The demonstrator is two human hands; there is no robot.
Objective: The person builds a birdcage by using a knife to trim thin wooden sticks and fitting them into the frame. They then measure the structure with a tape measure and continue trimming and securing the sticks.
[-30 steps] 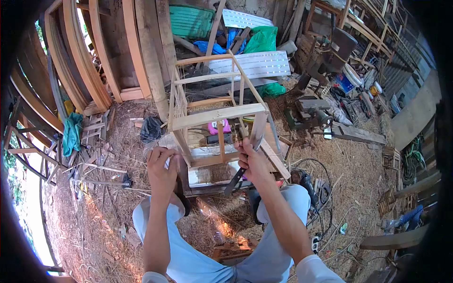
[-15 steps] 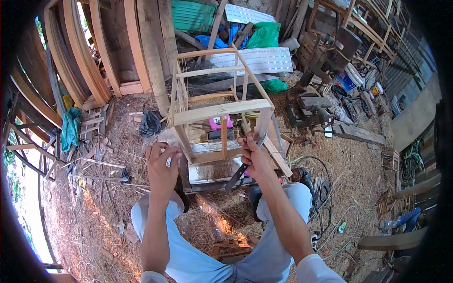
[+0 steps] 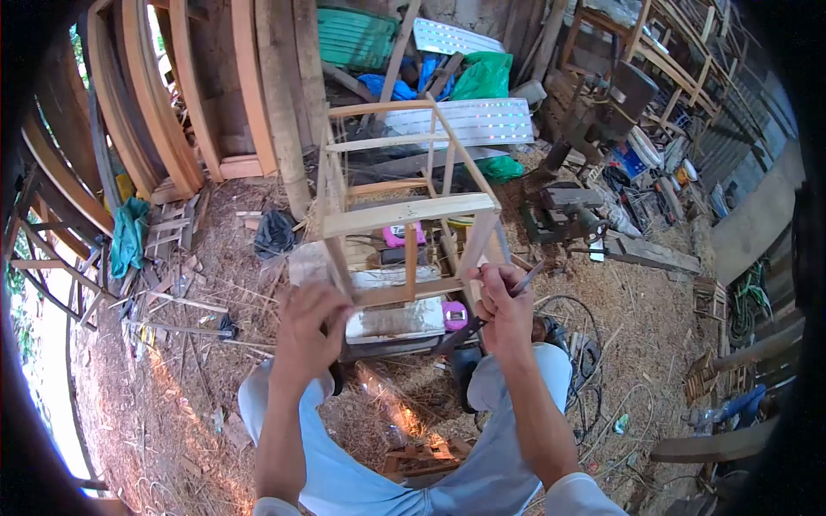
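Note:
My right hand (image 3: 506,310) is closed round a knife (image 3: 530,276), its dark handle slanting down to the left and its blade up to the right. Just left of it is the near leg of a slatted wooden frame (image 3: 411,215). My left hand (image 3: 311,322), blurred by motion with bent fingers, hovers by the frame's lower left corner; whether it holds anything does not show. A pink tape measure (image 3: 454,316) lies at the end of a pale, worn board (image 3: 396,320) under the frame. A second pink tape measure (image 3: 415,234) shows behind the front rail.
A dark metal machine (image 3: 564,206) stands to the right on shavings-covered ground. Curved wooden pieces (image 3: 155,103) lean at the left. Behind the frame lie a perforated white panel (image 3: 482,120) and a green bag (image 3: 483,76). A black cable (image 3: 594,344) loops beside my right knee.
My right hand has moved right and slightly down with the knife, uncovering the nearer tape measure. My left hand has shifted a little right and down. The frame sits slightly lower in view.

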